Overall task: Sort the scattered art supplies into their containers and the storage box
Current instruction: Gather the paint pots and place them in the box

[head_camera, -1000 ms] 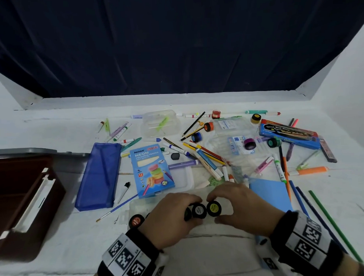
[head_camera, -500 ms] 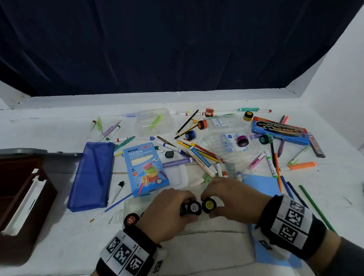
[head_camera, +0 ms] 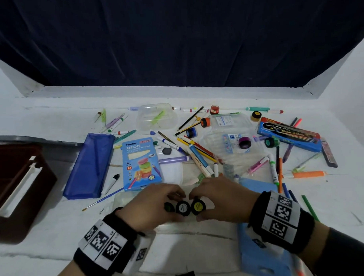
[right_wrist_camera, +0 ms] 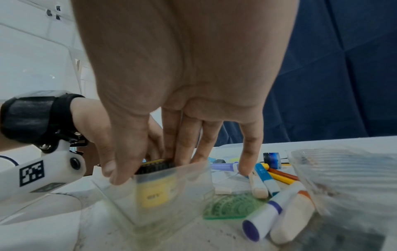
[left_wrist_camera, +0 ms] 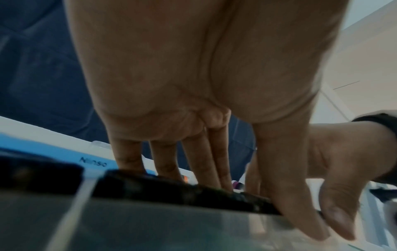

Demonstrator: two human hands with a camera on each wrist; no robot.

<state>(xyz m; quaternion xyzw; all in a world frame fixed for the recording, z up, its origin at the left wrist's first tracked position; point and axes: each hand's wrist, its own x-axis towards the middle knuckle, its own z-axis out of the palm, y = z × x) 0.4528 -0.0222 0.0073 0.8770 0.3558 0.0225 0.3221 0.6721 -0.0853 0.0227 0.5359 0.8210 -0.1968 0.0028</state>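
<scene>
Left hand (head_camera: 150,203): fingers curled round white-capped pot (head_camera: 182,208).
Right hand (head_camera: 222,198): pinching yellow pot (head_camera: 198,206) inside clear tub (right_wrist_camera: 171,191).
Room: bare table (head_camera: 46,231) at near-left edge.

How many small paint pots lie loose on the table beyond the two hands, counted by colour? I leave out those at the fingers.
Red paint pot: 1
Orange paint pot: 1
Blue paint pot: 1
Yellow paint pot: 1
Purple paint pot: 1
Green paint pot: 1
Total: 6
</scene>
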